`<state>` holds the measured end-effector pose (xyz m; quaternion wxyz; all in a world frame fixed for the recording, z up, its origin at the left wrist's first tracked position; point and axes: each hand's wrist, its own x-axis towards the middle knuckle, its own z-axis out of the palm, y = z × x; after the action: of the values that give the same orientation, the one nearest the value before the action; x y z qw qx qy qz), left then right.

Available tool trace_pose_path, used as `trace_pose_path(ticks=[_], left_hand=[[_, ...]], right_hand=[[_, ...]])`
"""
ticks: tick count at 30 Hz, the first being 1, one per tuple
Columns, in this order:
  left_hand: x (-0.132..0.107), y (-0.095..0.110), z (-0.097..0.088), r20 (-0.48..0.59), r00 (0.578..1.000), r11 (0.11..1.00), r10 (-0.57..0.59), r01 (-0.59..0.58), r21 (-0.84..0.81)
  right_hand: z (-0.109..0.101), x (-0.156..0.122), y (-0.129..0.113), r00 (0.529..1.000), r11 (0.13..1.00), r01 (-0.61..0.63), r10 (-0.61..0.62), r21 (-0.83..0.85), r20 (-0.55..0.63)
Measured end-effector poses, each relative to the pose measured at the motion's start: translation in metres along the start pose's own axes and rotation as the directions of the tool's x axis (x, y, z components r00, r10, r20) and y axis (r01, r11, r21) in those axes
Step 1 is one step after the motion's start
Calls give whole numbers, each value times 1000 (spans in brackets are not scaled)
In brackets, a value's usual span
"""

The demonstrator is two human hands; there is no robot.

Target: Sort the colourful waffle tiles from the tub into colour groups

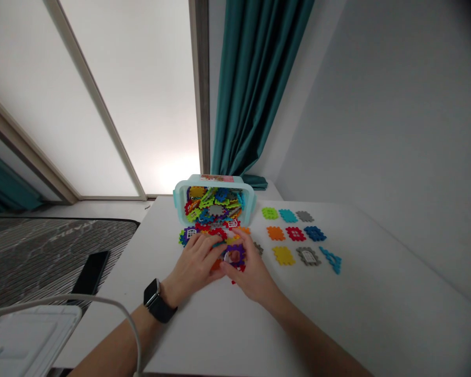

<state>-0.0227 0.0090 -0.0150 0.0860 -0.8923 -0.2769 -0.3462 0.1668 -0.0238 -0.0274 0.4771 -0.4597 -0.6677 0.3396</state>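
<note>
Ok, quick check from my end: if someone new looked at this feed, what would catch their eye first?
The bright heap of plastic pieces in a pale blue tub stands out first, at the table's far end. Just below it, the left hand, wearing a black watch, and the right hand meet over more pieces. To their right lie neat rows of single pieces.

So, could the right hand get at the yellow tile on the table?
Probably yes. The right hand sits just beside the yellow tile, with only bare white table between them. It would first have to leave the purple tile under its fingers.
</note>
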Motion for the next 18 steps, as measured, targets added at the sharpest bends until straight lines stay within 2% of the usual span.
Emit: trace_pose_path(ticks=[5, 7, 9, 12, 14, 16, 18], left_hand=[[-4, -1, -1, -62, 995, 996, -76, 74, -43], [-4, -2, -3, -54, 989, 985, -140, 133, -113], [-3, -3, -6, -16, 973, 945, -230, 220, -242], [2, -5, -11, 137, 923, 785, -359, 379, -490], [5, -5, -13, 271, 884, 642, -381, 464, -611], [6, -4, -13, 358, 843, 516, -402, 531, -672], [6, -3, -11, 419, 791, 409, -446, 596, -690]], right_hand=[[-5, 3, 6, 1000, 995, -16, 15, 103, 9], [-11, 5, 6, 1000, 996, -2, 0, 89, 19], [-18, 6, 3, 997, 997, 77, -77, 20, 20], [-26, 7, -4, 968, 962, 248, -242, -116, 57], [-26, 7, -7, 956, 942, 292, -282, -164, 83], [-23, 8, -6, 970, 956, 242, -236, -168, 60], [-17, 8, -4, 994, 989, 105, -103, -101, 22]])
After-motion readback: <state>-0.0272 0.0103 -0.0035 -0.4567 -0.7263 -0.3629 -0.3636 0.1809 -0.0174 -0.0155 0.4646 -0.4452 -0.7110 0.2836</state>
